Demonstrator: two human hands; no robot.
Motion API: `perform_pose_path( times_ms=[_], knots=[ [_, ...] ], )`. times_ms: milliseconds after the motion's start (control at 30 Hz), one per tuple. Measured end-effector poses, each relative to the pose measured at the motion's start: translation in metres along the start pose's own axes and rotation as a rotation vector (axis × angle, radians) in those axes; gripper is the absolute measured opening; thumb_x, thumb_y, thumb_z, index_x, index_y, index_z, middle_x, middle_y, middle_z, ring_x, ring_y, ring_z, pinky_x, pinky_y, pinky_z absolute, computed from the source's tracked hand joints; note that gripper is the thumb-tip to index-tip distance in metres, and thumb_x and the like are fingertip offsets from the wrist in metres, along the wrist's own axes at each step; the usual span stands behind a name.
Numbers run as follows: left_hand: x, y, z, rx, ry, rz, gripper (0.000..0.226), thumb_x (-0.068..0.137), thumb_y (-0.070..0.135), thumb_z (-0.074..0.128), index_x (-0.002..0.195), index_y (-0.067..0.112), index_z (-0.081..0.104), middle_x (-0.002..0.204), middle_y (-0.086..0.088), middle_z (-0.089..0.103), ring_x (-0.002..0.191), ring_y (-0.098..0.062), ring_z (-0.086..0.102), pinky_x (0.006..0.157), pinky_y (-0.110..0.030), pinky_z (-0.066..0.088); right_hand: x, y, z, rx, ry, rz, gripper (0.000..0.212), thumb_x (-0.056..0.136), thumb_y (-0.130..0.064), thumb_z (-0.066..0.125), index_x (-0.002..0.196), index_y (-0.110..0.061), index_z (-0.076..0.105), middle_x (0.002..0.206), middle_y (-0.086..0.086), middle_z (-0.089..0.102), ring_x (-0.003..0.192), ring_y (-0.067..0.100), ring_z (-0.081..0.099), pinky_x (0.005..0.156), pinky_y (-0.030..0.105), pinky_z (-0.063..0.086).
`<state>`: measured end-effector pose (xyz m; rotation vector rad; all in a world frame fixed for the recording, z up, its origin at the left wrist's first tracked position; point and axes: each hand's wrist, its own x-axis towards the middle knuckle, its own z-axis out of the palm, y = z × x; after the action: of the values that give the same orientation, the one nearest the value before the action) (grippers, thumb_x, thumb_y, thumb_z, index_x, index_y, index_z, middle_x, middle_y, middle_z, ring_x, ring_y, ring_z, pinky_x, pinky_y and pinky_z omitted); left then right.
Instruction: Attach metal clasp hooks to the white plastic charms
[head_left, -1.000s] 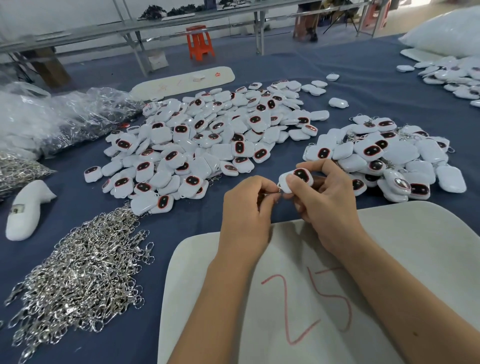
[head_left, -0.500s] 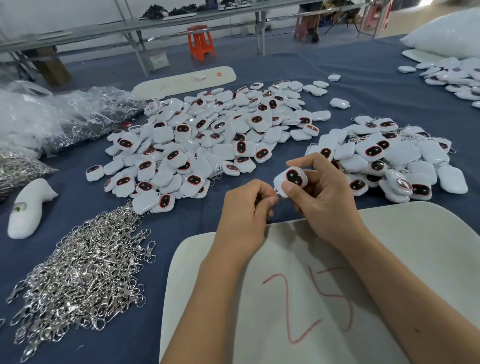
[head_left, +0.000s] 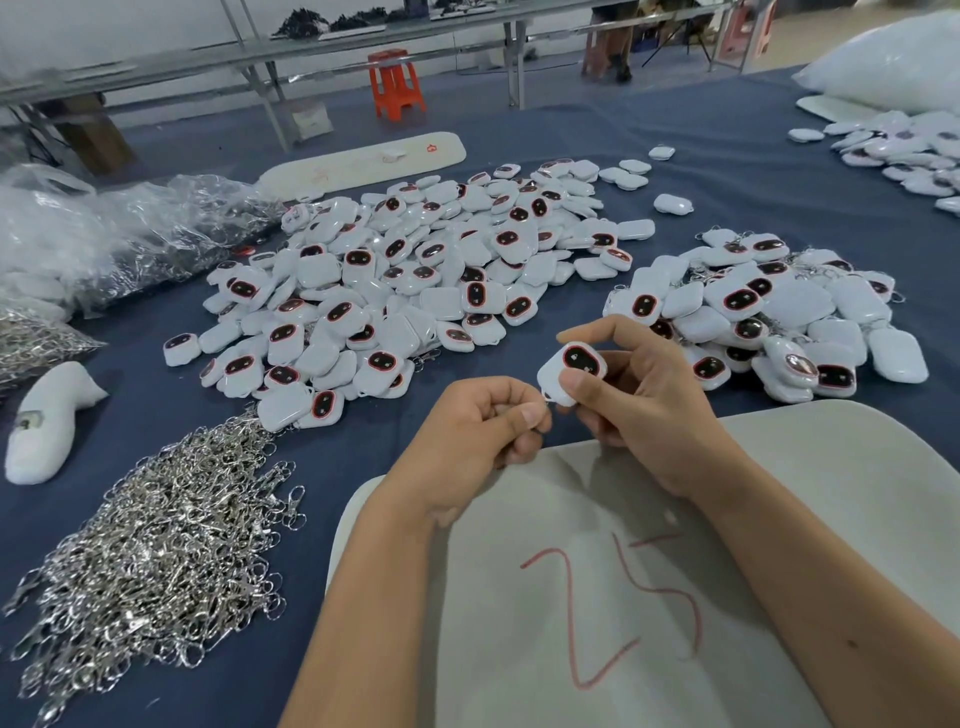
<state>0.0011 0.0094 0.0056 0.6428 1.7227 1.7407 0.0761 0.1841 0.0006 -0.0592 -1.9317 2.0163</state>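
My right hand pinches one white charm with a dark red-rimmed oval face, held tilted above the table's middle. My left hand sits just left of it, fingers curled and thumb pinched against a small metal clasp hook at the charm's lower corner; most of the hook is hidden. A large pile of loose white charms lies behind the hands. A second pile of charms, with metal hooks showing among them, lies to the right. A heap of silver clasp hooks spreads at the left.
A pale board marked "25" lies under my forearms on the blue cloth. Clear plastic bags with more hooks sit far left, beside a white foam piece. Another white board lies behind the pile, with more charms far right.
My right hand has turned and lifted the charm slightly, its face now more upright toward me. My left hand has stayed pinched at the charm's lower corner.
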Motion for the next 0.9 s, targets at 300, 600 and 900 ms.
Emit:
perform_pose_path(
  times_ms=[300, 600, 900],
  knots=[
    [0.002, -0.004, 0.005, -0.134, 0.019, 0.013, 0.024, 0.1, -0.004, 0.056, 0.082, 0.006, 0.07, 0.077, -0.008, 0.066, 0.058, -0.009, 0.051, 0.058, -0.018, 0.046, 0.001, 0.002, -0.001, 0.042, 0.015, 0.033, 0.018, 0.098, -0.009, 0.07, 0.115, -0.013, 0.064, 0.064, 0.008, 0.062, 0.046, 0.014, 0.043, 0.04, 0.021, 0.031],
    [0.008, -0.006, 0.014, 0.177, 0.173, 0.166, 0.014, 0.095, -0.006, 0.062, 0.088, 0.004, 0.069, 0.08, -0.003, 0.077, 0.063, -0.011, 0.063, 0.064, -0.022, 0.054, 0.003, 0.006, 0.007, -0.009, 0.243, 0.119, 0.018, 0.085, -0.019, 0.073, 0.098, -0.019, 0.061, 0.065, 0.006, 0.065, 0.045, 0.01, 0.046, 0.042, 0.022, 0.034],
    [0.011, -0.005, 0.009, 0.099, 0.294, 0.211, 0.006, 0.087, 0.024, 0.07, 0.084, 0.027, 0.073, 0.111, 0.013, 0.073, 0.113, -0.012, 0.065, 0.097, -0.027, 0.045, 0.003, 0.003, 0.005, -0.366, 0.04, -0.121, 0.018, 0.097, -0.011, 0.068, 0.091, -0.024, 0.078, 0.085, -0.009, 0.074, 0.078, 0.01, 0.065, 0.074, 0.025, 0.052]
  ],
)
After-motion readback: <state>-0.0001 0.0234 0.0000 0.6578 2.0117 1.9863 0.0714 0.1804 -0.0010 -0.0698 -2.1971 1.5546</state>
